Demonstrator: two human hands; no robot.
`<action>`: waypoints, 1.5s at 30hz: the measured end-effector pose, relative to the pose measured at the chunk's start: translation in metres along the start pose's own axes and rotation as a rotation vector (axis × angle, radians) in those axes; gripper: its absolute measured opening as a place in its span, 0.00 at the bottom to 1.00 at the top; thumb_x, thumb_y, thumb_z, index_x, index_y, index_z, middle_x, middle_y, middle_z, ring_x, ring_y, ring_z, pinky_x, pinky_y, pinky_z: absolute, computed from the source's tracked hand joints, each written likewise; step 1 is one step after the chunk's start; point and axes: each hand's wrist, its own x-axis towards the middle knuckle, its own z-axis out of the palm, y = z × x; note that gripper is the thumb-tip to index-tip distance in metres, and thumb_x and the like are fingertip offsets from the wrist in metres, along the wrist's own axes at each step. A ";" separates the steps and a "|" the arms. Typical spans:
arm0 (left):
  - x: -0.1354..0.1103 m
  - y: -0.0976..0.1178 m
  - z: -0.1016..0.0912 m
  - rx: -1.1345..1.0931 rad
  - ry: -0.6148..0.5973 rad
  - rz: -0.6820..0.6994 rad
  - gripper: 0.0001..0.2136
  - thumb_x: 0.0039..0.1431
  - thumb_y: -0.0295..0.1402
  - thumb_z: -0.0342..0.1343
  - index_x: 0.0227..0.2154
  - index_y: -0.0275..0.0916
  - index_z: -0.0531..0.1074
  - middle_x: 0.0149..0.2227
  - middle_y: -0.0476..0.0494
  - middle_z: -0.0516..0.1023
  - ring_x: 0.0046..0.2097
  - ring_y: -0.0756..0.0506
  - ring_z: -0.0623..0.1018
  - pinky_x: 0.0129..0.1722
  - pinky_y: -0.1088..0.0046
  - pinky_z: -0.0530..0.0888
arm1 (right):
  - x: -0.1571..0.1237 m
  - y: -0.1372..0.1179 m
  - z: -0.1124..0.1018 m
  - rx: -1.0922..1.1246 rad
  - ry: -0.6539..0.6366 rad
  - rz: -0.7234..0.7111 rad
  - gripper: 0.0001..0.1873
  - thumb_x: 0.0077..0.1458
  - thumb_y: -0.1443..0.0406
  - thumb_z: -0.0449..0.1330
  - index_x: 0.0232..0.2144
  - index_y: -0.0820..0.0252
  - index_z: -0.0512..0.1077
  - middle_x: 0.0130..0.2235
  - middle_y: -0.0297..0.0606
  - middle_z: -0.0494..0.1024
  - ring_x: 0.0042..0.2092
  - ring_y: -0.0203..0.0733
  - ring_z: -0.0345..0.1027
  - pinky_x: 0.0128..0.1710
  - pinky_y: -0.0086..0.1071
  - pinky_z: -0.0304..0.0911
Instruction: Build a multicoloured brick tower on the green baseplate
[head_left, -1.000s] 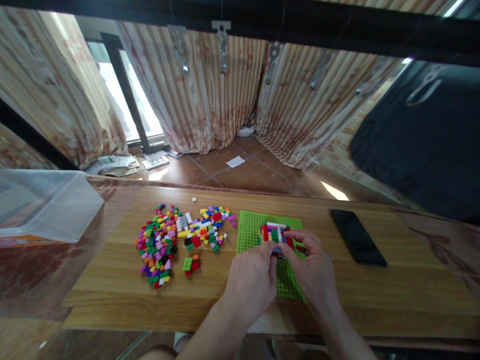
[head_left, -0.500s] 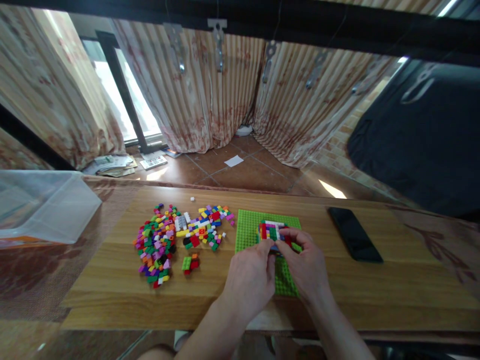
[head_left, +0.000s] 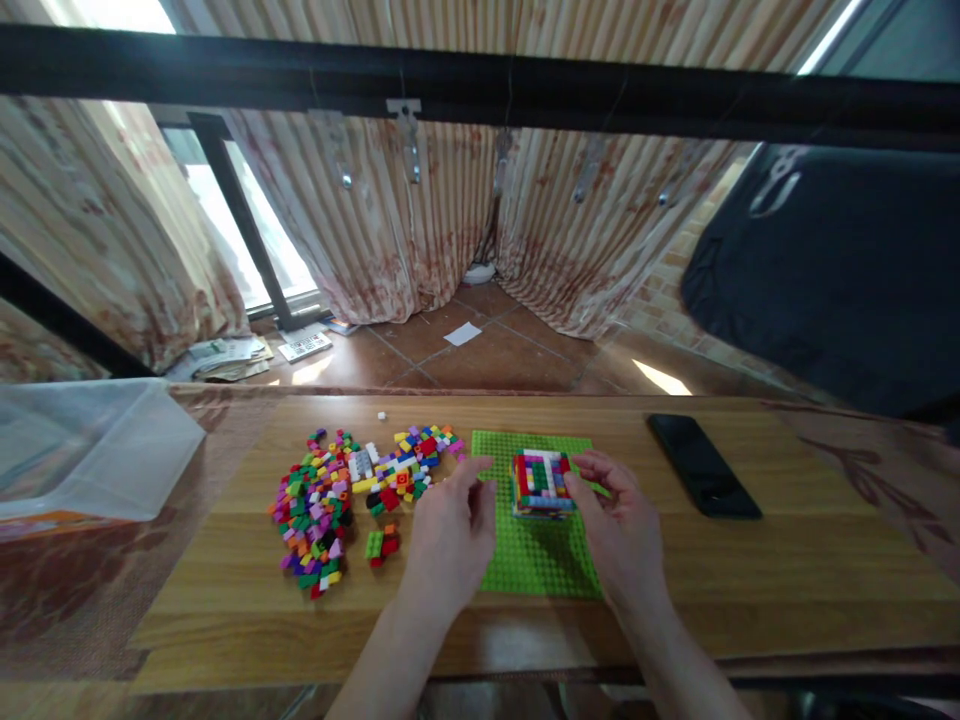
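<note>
A small block structure (head_left: 543, 482) of multicoloured toy bricks stands on the green baseplate (head_left: 525, 560). My left hand (head_left: 454, 525) hovers over the plate's left edge, apart from the structure, with thumb and forefinger spread and nothing between them. Close by the structure's right side is my right hand (head_left: 619, 520); its thumb and fingers are parted, and the thumb is at or very near the bricks. I cannot tell whether it touches them. No loose brick shows in either hand.
Left of the plate lie a large pile of loose bricks (head_left: 311, 510) and a smaller spread (head_left: 405, 468). A few bricks (head_left: 382, 545) sit nearer me. A black phone (head_left: 703, 466) rests on the wooden table (head_left: 255, 630) at right. A clear plastic bin (head_left: 97, 450) stands far left.
My left hand has come off the structure and moved left. My right hand has drawn slightly right, uncovering the structure's top. The camera view has tilted up a little.
</note>
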 end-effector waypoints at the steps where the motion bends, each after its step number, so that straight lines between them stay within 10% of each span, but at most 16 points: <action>1: 0.003 -0.003 -0.005 0.014 0.022 -0.023 0.14 0.62 0.30 0.47 0.47 0.38 0.73 0.28 0.47 0.78 0.29 0.48 0.76 0.31 0.75 0.68 | 0.000 -0.002 0.000 0.001 0.033 0.011 0.14 0.53 0.57 0.61 0.38 0.59 0.75 0.49 0.47 0.73 0.45 0.44 0.71 0.40 0.38 0.70; 12: 0.010 -0.039 -0.051 0.385 -0.020 -0.213 0.14 0.57 0.24 0.51 0.41 0.42 0.79 0.37 0.45 0.82 0.40 0.46 0.78 0.39 0.73 0.69 | -0.002 -0.010 -0.002 -0.019 0.090 -0.051 0.11 0.55 0.57 0.60 0.32 0.57 0.77 0.46 0.42 0.75 0.46 0.47 0.71 0.40 0.40 0.70; 31: 0.007 -0.031 -0.024 0.666 -0.052 -0.157 0.09 0.60 0.27 0.50 0.37 0.41 0.74 0.40 0.43 0.76 0.40 0.43 0.77 0.36 0.70 0.68 | -0.001 -0.006 0.000 -0.026 0.055 -0.079 0.10 0.55 0.59 0.59 0.32 0.58 0.77 0.44 0.44 0.75 0.47 0.48 0.71 0.45 0.43 0.68; 38: 0.008 -0.028 -0.025 0.279 0.031 -0.011 0.07 0.59 0.24 0.50 0.34 0.39 0.73 0.38 0.44 0.76 0.37 0.46 0.76 0.37 0.71 0.69 | -0.006 -0.017 0.001 0.006 0.065 -0.147 0.09 0.57 0.60 0.59 0.34 0.57 0.76 0.41 0.41 0.76 0.43 0.43 0.71 0.42 0.38 0.68; 45: -0.001 -0.012 -0.008 -0.553 -0.146 -0.007 0.07 0.60 0.33 0.54 0.39 0.38 0.72 0.33 0.48 0.75 0.34 0.48 0.77 0.35 0.72 0.75 | -0.017 -0.033 0.004 0.076 -0.305 -0.193 0.08 0.60 0.62 0.58 0.40 0.52 0.77 0.38 0.35 0.79 0.40 0.39 0.73 0.40 0.32 0.67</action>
